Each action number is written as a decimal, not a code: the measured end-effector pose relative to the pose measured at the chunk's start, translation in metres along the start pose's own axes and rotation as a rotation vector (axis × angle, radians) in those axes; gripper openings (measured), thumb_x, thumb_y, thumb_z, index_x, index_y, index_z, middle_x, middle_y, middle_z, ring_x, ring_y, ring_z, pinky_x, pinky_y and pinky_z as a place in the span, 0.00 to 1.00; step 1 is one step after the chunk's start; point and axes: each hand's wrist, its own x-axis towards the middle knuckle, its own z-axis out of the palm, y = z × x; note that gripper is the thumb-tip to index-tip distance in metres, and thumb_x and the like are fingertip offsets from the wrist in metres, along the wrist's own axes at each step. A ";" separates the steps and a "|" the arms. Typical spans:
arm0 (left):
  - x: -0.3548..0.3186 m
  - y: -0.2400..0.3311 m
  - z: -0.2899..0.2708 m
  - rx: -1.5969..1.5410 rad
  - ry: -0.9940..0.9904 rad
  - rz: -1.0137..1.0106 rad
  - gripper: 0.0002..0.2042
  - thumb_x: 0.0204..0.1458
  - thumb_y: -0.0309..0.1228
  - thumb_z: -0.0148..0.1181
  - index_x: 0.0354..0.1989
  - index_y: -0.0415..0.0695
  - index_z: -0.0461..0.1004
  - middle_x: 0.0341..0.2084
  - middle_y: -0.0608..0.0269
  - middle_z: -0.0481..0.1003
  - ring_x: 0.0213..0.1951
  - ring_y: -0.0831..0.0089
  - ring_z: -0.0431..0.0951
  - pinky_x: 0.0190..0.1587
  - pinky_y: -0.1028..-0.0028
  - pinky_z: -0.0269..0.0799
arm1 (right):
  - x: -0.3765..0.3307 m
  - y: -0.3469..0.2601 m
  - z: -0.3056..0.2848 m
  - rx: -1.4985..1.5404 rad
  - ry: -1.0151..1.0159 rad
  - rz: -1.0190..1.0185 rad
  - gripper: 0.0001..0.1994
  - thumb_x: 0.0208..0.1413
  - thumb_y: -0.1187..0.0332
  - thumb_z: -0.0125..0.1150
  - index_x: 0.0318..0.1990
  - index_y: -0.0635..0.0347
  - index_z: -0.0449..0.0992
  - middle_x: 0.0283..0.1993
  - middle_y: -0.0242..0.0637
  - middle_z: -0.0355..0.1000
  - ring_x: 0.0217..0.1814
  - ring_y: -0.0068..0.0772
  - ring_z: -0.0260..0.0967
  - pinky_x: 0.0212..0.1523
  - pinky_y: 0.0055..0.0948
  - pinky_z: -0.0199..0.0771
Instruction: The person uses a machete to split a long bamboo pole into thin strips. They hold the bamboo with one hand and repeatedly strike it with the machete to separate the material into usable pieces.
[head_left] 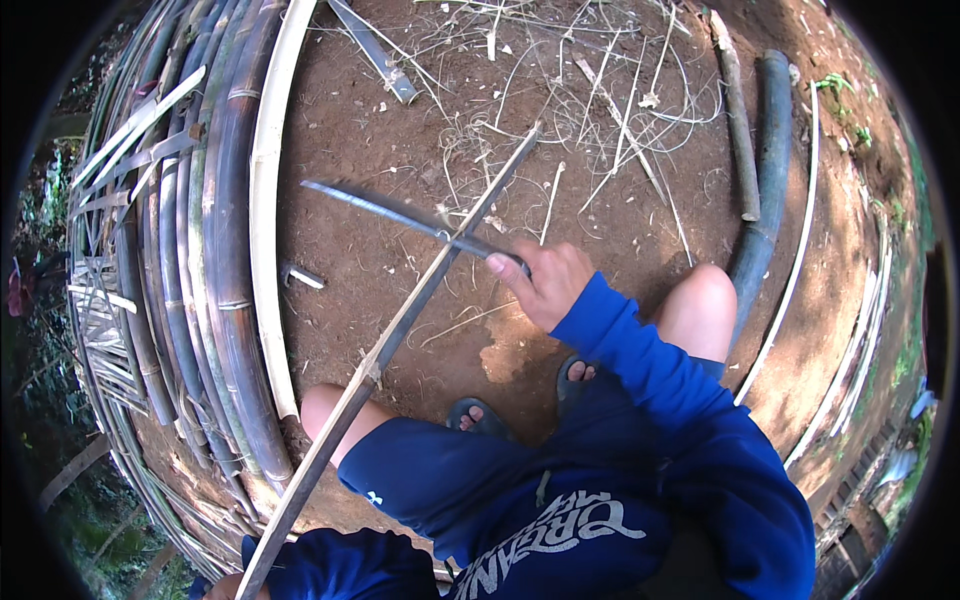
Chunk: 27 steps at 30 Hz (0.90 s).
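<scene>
My right hand [552,284] is closed round the handle end of a long knife [375,209], its narrow blade pointing left. The blade crosses a long split bamboo strip [405,322] near a node and seems to touch it. This strip slants from the lower left, over my left knee, up to the middle of the view. At the bottom edge my left hand [224,587] is closed on the strip's near end; much of that hand is cut off by the picture's edge.
Bamboo poles [238,250] lie stacked on the left, beside a pale split length [267,180]. Thin shavings [600,110] litter the dirt ahead. A dark bamboo pole [768,190] and a thinner stick [738,130] lie on the right. My sandalled feet [480,415] rest below.
</scene>
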 end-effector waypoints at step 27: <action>0.012 0.055 -0.029 0.055 0.058 -0.024 0.09 0.50 0.31 0.50 0.19 0.47 0.62 0.09 0.83 0.50 0.09 0.91 0.48 0.11 0.85 0.43 | 0.082 0.172 -0.023 -0.045 -0.036 0.402 0.38 0.59 0.35 0.37 0.41 0.65 0.79 0.27 0.59 0.73 0.37 0.61 0.73 0.46 0.48 0.70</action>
